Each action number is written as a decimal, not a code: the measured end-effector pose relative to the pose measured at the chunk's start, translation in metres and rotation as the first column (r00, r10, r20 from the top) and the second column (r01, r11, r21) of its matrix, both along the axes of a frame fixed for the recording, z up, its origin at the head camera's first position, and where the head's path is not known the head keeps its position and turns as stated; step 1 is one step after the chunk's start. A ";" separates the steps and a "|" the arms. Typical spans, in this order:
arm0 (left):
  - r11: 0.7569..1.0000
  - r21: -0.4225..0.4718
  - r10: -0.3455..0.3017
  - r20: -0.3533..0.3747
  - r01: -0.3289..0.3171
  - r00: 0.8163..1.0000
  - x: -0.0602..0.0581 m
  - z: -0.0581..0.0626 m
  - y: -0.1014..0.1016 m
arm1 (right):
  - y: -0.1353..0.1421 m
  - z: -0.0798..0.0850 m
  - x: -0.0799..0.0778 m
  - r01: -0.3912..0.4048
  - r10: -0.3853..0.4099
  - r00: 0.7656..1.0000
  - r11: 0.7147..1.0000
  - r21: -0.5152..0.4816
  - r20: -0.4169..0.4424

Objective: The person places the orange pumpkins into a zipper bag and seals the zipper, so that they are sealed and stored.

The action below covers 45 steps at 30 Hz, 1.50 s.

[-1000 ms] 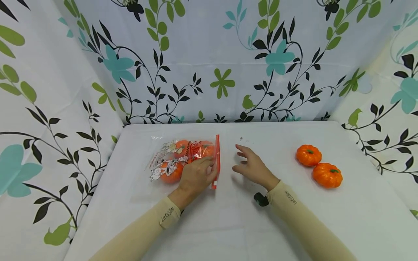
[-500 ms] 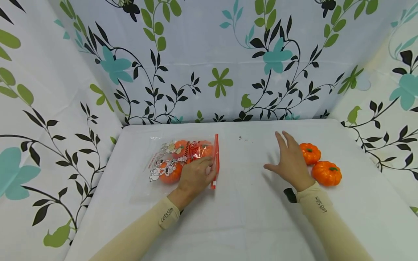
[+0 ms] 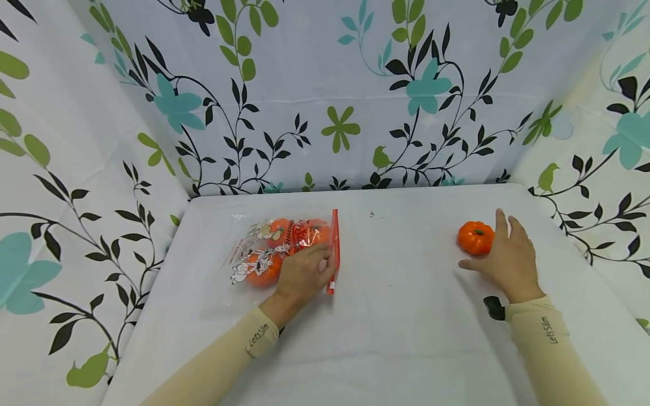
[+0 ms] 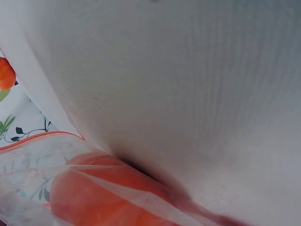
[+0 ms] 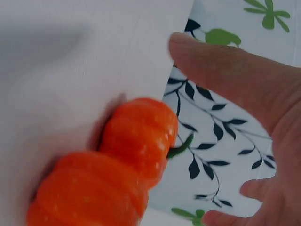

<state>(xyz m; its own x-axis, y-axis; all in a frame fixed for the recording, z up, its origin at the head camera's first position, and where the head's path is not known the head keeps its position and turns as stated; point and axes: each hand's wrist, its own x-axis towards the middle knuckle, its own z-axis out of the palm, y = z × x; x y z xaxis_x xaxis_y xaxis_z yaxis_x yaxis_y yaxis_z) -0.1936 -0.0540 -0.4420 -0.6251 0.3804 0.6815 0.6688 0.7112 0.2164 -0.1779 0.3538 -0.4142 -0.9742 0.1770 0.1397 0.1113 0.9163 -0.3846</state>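
Observation:
A clear plastic zip bag (image 3: 336,231) with a red zip strip and cartoon print lies left of centre, several orange mini pumpkins inside it. My left hand (image 3: 302,275) pinches the bag's edge beside the red strip with curled fingers. Through the film, the left wrist view shows one bagged pumpkin (image 4: 103,193) up close. At the right, my right hand (image 3: 514,265) hovers with fingers and thumb spread. One loose pumpkin (image 3: 475,238) shows beside its thumb; the hand hides the other in the head view. Both appear in the right wrist view, a nearer pumpkin (image 5: 89,193) and a green-stemmed one.
The white-covered table (image 3: 396,316) holds the bag on the left and the loose pumpkins on the right. A leaf-printed curtain (image 3: 325,101) hangs behind the table and along both sides.
My right hand has moved right from near the bag to over the loose pumpkins, its fingers spreading on the way. My left hand and the bag have stayed put.

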 end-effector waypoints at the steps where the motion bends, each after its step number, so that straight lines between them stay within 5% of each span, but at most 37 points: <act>1: 1.000 0.000 0.000 0.003 0.000 1.000 0.000 0.000 0.000 | 0.004 0.001 0.002 0.022 -0.022 0.999 1.000 0.000 0.029; 9: 1.000 0.011 -0.008 0.009 0.008 1.000 0.001 0.000 -0.001 | 0.029 0.006 0.012 0.142 -0.130 0.959 0.989 -0.031 0.253; 20: 1.000 -0.002 -0.004 0.024 0.004 1.000 0.002 0.000 -0.002 | 0.042 0.002 0.020 0.145 -0.129 0.918 0.989 -0.015 0.374; 34: 1.000 -0.006 -0.005 0.016 0.005 1.000 0.003 0.001 -0.002 | 0.048 -0.005 0.022 0.168 -0.163 0.890 0.985 0.026 0.425; 45: 1.000 -0.005 -0.009 0.028 0.010 1.000 0.003 0.001 -0.002 | 0.048 -0.004 0.022 0.158 -0.144 0.892 0.987 0.003 0.427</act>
